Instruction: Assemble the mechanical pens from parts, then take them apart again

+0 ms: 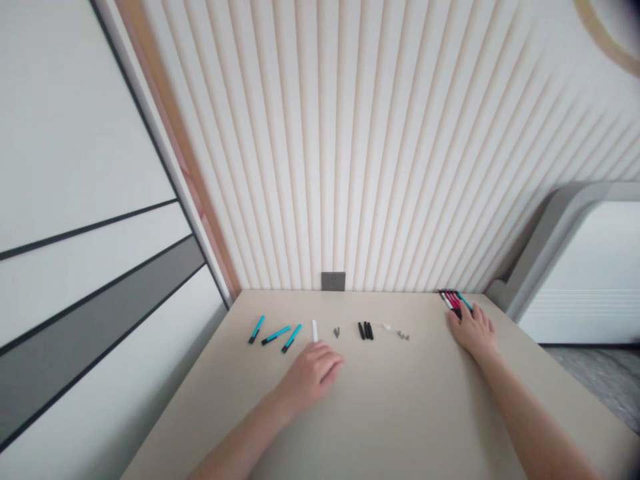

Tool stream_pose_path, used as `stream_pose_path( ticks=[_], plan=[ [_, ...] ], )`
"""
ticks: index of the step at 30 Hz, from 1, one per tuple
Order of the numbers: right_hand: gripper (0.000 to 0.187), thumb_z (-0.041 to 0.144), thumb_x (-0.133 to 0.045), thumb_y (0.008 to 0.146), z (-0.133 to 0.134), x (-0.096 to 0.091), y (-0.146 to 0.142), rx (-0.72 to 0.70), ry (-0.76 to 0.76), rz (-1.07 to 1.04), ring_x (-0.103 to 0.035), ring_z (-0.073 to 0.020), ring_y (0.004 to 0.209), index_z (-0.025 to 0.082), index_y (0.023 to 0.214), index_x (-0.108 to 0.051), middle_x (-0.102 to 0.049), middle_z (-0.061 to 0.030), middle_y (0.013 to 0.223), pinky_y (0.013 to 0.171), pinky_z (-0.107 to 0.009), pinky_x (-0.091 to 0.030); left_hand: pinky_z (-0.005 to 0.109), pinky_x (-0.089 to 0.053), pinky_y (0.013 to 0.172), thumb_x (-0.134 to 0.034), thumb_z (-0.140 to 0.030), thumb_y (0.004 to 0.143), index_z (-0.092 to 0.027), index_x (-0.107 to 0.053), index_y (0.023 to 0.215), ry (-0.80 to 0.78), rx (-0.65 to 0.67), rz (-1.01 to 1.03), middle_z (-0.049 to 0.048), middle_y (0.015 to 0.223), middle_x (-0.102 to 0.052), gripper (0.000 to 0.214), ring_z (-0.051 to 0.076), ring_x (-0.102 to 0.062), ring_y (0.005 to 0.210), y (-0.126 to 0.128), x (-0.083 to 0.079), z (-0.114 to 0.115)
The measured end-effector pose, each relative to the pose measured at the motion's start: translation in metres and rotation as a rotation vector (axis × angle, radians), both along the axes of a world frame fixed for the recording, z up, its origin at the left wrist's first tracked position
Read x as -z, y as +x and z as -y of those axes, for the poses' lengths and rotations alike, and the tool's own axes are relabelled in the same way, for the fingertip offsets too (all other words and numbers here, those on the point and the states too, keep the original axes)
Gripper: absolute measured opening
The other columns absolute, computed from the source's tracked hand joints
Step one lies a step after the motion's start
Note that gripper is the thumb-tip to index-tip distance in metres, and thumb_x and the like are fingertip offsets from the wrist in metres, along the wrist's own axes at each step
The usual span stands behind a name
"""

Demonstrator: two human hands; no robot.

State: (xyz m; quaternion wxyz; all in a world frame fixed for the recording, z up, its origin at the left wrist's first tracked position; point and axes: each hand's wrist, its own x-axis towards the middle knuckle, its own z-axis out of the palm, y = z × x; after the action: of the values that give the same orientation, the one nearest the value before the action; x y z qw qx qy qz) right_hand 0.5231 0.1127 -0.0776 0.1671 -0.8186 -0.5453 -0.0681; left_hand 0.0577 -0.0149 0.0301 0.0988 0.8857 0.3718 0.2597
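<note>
My left hand (314, 371) rests on the table with its fingers curled together, and nothing shows in them. Just beyond its knuckles lies a slim white stick-shaped piece (315, 330). At the table's back right, my right hand (476, 328) lies with fingers spread over the near ends of a row of slim pieces. In that row I see pink-red pieces (453, 299), a white piece (447, 301) and a blue piece (465, 302). A black part shows beside the right thumb; the fingers partly hide it.
Three blue-and-black stick-shaped pieces (276, 335) lie at the left of the table (390, 407). Small grey pieces (337, 332), three black tubes (366, 331), small white bits (387, 327) and grey-brown bits (403, 335) follow rightward. A ribbed wall with a dark socket (333, 281) stands behind.
</note>
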Motion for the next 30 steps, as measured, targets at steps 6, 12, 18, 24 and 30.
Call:
stream_pose_path(
  ticks=[6, 12, 18, 24, 30],
  plan=[
    [0.049, 0.039, -0.036, 0.094, 0.032, -0.026, -0.075, -0.174, 0.376, 0.018, -0.038, -0.0305, 0.131, 0.018, 0.138, -0.046, -0.043, -0.0166, 0.142, 0.105, -0.048, -0.033, 0.042, -0.047, 0.09, -0.042, -0.024, 0.096, -0.02, -0.066, 0.099, 0.171, -0.467, 0.048, 0.0069, 0.094, -0.068, 0.025, 0.023, -0.059, 0.094, -0.084, 0.021, -0.028],
    [0.036, 0.026, -0.043, 0.092, 0.069, -0.05, -0.203, -0.553, 0.438, 0.015, -0.037, -0.0293, 0.133, 0.021, 0.125, -0.056, -0.041, -0.0138, 0.144, 0.107, -0.049, -0.032, 0.041, -0.044, 0.094, -0.047, -0.016, 0.09, -0.021, -0.066, 0.106, 0.128, -0.616, -0.069, 0.0062, 0.106, -0.068, 0.026, 0.024, -0.057, 0.102, -0.103, 0.029, -0.028],
    [0.036, 0.015, -0.048, 0.087, 0.096, -0.056, -0.26, -0.661, 0.317, -0.011, -0.035, -0.0302, 0.134, 0.019, 0.12, -0.061, -0.045, -0.0147, 0.142, 0.11, -0.05, -0.026, 0.04, -0.041, 0.103, -0.048, -0.011, 0.088, -0.021, -0.063, 0.118, 0.03, -0.615, -0.129, 0.0065, 0.121, -0.066, 0.035, 0.025, -0.057, 0.112, -0.1, 0.034, -0.023],
    [0.03, 0.016, -0.049, 0.087, 0.107, -0.05, -0.248, -0.707, 0.275, 0.048, -0.04, -0.0284, 0.13, 0.02, 0.11, -0.067, -0.051, -0.0132, 0.135, 0.108, -0.046, -0.032, 0.039, -0.043, 0.099, -0.049, -0.011, 0.089, -0.02, -0.065, 0.114, 0.014, -0.626, -0.163, 0.0072, 0.115, -0.069, 0.031, 0.025, -0.06, 0.109, -0.101, 0.038, -0.027],
    [0.028, 0.018, -0.049, 0.088, 0.105, -0.049, -0.239, -0.653, 0.217, 0.019, -0.043, -0.029, 0.127, 0.02, 0.108, -0.07, -0.051, -0.0136, 0.134, 0.106, -0.046, -0.033, 0.04, -0.043, 0.096, -0.052, -0.013, 0.09, -0.019, -0.065, 0.111, 0.002, -0.687, -0.197, 0.0104, 0.109, -0.067, 0.026, 0.027, -0.058, 0.109, -0.103, 0.04, -0.023]
  ],
)
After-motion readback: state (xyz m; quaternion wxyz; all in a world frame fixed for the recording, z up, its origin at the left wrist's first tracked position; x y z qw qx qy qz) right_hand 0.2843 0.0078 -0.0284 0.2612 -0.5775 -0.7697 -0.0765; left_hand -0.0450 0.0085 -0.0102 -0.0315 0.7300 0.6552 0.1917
